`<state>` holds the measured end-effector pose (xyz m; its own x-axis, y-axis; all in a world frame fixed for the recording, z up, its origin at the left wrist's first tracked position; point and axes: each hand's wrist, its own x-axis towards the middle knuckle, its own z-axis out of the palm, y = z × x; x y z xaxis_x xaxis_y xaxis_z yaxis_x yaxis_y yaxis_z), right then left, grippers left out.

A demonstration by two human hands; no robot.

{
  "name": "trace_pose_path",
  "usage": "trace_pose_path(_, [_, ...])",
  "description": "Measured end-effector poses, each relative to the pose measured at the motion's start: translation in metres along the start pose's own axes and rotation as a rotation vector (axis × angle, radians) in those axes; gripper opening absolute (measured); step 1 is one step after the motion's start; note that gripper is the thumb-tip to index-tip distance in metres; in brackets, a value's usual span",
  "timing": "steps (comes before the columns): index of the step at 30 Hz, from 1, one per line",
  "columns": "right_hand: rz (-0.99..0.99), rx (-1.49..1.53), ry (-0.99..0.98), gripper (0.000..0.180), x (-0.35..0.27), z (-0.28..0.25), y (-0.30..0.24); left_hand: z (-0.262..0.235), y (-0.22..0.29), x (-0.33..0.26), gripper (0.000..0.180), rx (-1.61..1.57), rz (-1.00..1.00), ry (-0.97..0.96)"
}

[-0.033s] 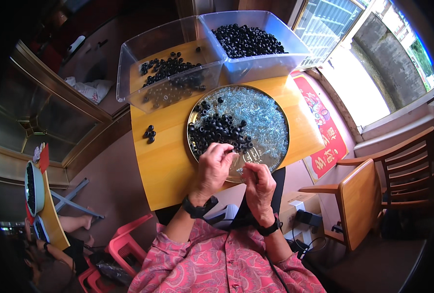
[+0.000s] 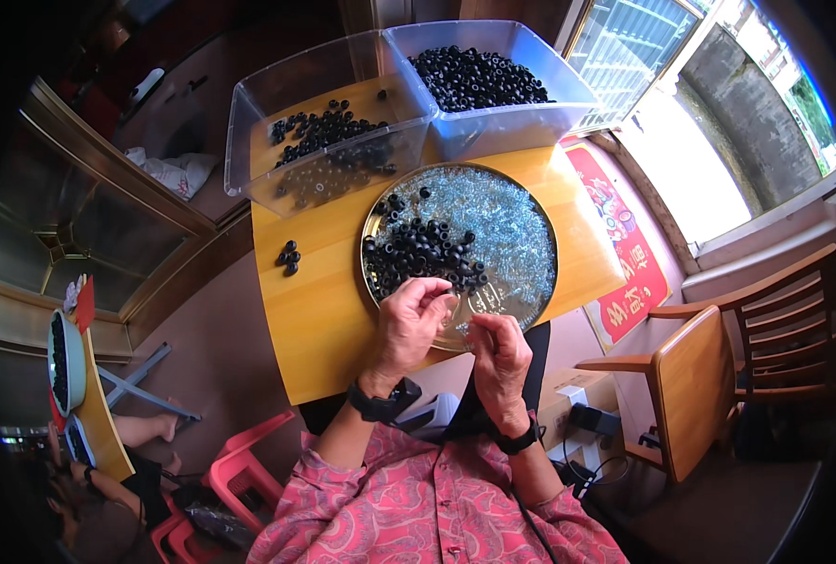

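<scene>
Your left hand (image 2: pixel 409 324) is reaching over the near left part of the round tray (image 2: pixel 554 263), thumb and index coming close at the edge of the black beads (image 2: pixel 423 249); a dark speck is showing by those fingertips, but whether you are gripping a bead there, you cannot tell from this view. Your right hand (image 2: pixel 500 357) is hovering by the near rim, thumb and index pinching together, the other fingers curling in; anything fine between them is not showing. Black beads are heaping on the tray's left side, small clear bluish beads (image 2: pixel 498 221) spreading over the rest, with a barer patch lying between your hands. More black ones are filling the right bin (image 2: pixel 521 122) and scattering in the left bin (image 2: pixel 249 132); a small loose cluster (image 2: pixel 289 257) is sitting on the yellow table (image 2: pixel 319 348). Handling, by judgement: the black beads are looking light, hard and glossy, likely rolling and slipping under a loose pinch; breakage is seeming a small worry. Best be taking one across its rounded sides with the fingertip pads, leaving the hole clear. The clear beads are looking tinier, probably wanting a finer, gentler pinch.
</scene>
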<state>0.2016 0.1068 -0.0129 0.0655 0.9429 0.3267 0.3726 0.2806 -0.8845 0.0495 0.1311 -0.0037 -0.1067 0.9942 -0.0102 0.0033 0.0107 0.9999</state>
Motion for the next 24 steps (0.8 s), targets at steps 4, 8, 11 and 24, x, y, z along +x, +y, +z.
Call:
trace_pose_path(4, [0.06, 0.092, -0.042, 0.015, -0.003, -0.004, -0.011, -0.015, 0.006, -0.013, 0.023, -0.507, -0.153, -0.139])
trace_pose_path(8, [0.301, 0.42, -0.084, 0.01, -0.004, -0.01, -0.027, -0.018, 0.015, -0.029, 0.027, -0.819, -0.262, -0.178])
trace_pose_path(11, [0.324, 0.513, -0.101, 0.008, -0.004, -0.014, -0.032, -0.017, 0.011, -0.036, 0.027, -0.862, -0.299, -0.187])
trace_pose_path(24, [0.236, 0.567, -0.134, 0.012, -0.009, -0.013, -0.044, -0.014, 0.007, -0.057, 0.025, -0.948, -0.263, -0.155])
